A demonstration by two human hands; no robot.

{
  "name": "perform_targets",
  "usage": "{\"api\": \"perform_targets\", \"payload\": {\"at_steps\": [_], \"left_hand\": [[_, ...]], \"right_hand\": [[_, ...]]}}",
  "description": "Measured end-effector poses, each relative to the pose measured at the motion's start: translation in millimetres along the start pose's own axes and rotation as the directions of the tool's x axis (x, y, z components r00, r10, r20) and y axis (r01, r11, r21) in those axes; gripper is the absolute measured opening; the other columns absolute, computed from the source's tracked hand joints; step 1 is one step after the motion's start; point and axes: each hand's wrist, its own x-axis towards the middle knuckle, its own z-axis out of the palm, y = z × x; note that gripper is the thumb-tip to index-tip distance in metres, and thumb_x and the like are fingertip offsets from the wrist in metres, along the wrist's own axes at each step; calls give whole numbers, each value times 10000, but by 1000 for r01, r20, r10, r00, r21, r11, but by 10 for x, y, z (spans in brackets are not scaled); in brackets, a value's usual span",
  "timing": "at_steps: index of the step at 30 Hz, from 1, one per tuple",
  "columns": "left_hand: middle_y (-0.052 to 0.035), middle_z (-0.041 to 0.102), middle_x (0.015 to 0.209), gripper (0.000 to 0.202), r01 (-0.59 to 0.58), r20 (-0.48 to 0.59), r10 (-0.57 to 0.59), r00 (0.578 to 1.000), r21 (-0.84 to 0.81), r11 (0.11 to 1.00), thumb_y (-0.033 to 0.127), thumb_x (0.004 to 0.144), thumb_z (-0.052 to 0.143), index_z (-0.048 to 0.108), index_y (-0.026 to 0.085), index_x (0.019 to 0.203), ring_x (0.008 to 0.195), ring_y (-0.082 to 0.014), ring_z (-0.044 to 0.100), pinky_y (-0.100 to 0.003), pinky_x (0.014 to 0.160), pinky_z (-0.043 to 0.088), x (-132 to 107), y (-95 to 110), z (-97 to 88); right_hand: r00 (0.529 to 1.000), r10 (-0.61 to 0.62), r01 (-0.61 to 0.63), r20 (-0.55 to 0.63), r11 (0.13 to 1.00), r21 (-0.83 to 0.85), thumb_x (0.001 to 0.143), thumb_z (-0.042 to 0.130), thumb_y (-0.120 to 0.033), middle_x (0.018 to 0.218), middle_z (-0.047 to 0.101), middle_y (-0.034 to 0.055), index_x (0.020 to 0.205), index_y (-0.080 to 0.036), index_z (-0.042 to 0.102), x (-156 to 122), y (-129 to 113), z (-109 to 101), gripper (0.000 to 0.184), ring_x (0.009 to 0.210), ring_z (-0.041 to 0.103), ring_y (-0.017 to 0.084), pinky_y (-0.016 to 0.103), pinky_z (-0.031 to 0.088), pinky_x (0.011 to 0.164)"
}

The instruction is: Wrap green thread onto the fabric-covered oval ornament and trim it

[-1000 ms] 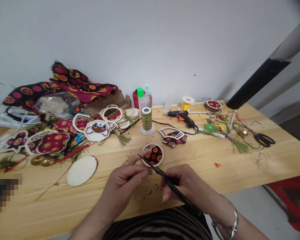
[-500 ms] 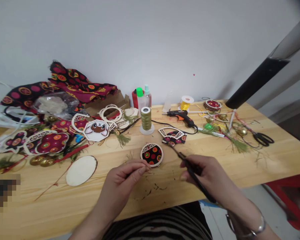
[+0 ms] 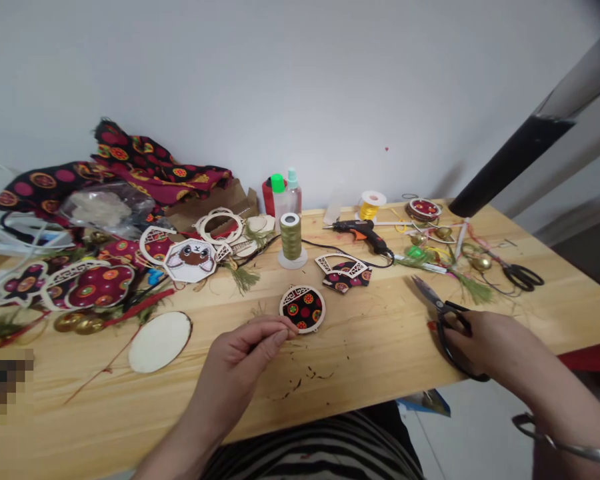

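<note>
My left hand (image 3: pixel 243 352) rests on the wooden table (image 3: pixel 370 347) with its fingers pinched together, the fingertips just left of a round wooden ornament (image 3: pixel 303 309) covered in black fabric with red and green dots. What the pinch holds is too small to make out. My right hand (image 3: pixel 485 343) is out at the right near the table's front edge, closed on the black handles of a pair of scissors (image 3: pixel 443 315). Their blades lie low over the table and point up and left.
A green thread spool (image 3: pixel 291 238), a fan-shaped ornament (image 3: pixel 347 272) and a glue gun (image 3: pixel 363 232) stand behind the round ornament. Fabric, wooden frames and bells crowd the left. A plain wooden oval (image 3: pixel 160 341) lies at left front. A second pair of scissors (image 3: pixel 523 275) lies far right.
My right hand has carried the scissors from beside my left hand, over the round ornament, out to the right side of the table. My left hand has stayed pinched in place.
</note>
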Motion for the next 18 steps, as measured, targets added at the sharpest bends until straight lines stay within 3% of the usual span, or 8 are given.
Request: {"api": "perform_targets", "payload": {"at_steps": [3,7,12,18], "left_hand": [[-9,720,950,116,-12,22,11,1000,21,1000,278,779,639,751,275,810,893,-165,627,-245,826,446,5,-24,-20],[-7,724,941,125,-19,28,17,999,58,998,277,791,626,747,273,822,898,-160,626,-237,823,448,-4,-38,-63],[-31,729,911,130,-40,29,38,999,71,997,275,784,625,751,244,801,870,-184,633,-268,805,467,-6,-5,-74],[-40,729,899,131,-38,45,36,998,46,998,249,781,624,754,236,782,872,-193,634,-277,812,467,23,16,-52]], "right_hand": [[994,44,-34,102,995,-91,749,454,-350,582,605,118,582,-179,578,36,-18,-60,269,595,598,256,293,341,499],[985,82,-61,153,989,-137,754,448,-378,667,626,145,603,-163,590,64,-69,-162,298,666,618,271,301,372,521],[962,175,-145,208,977,-154,739,462,-373,640,612,136,542,-173,591,19,-142,-322,309,612,608,246,317,404,528],[980,70,-65,185,997,-35,776,472,-412,579,607,139,397,-245,502,28,-28,-269,415,481,545,189,341,389,501]]}}
